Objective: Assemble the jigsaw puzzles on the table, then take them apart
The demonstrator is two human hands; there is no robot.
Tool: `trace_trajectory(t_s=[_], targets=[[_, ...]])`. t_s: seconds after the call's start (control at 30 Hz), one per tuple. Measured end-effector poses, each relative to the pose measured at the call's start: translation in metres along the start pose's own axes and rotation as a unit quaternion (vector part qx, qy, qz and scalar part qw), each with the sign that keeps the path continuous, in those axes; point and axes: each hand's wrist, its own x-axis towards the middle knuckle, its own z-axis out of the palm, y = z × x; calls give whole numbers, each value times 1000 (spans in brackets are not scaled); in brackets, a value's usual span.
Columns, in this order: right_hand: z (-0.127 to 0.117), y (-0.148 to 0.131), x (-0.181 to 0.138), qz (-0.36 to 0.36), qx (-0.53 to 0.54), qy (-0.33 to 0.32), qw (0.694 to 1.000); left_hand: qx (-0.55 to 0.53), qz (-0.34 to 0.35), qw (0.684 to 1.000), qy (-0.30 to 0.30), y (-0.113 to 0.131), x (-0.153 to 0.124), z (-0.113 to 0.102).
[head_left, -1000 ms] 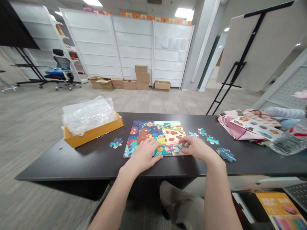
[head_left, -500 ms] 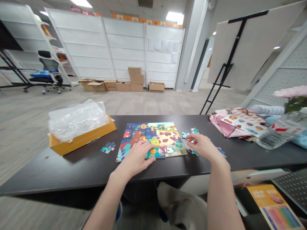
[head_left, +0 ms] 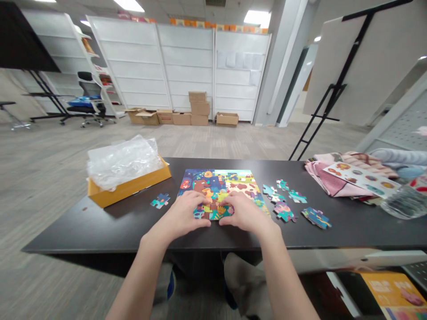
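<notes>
Left hand (head_left: 183, 214): over the near left of the puzzle (head_left: 216, 196), cannot tell if gripping
Puzzle: on the black table (head_left: 214, 238)
Right hand (head_left: 247, 212): over its near right, grip unclear
Loose pieces (head_left: 283, 211): right of it

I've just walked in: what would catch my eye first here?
Probably the brightly coloured puzzle in the middle of the dark table, with the left hand and right hand at its near side. Next might be the yellow box to the left, heaped with clear plastic, and the loose pieces to the puzzle's right.
</notes>
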Motion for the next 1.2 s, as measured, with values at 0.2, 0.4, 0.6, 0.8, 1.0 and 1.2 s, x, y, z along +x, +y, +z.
trace_trajectory(t_s=[0.2,0.4,0.6,0.8,1.0,1.2], targets=[[2,0,1,25,-31,-14,999,9,-8,1000,10,0,-3,1],[3,3,1,20,-10,-20,1000,13,-15,1000,5,2,-5,-2],[6,2,3,9,13,-24,1000,0,-1,1000,-6,4,-2,1],[10,-3,9,-8,27,-16,999,-8,-2,1000,6,0,-5,0],[14,-8,15,-18,22,-22,999,-2,-26,1000,11,-6,-11,-2],[13,-6,14,-19,40,-24,999,-3,-15,1000,1,-6,-11,0]])
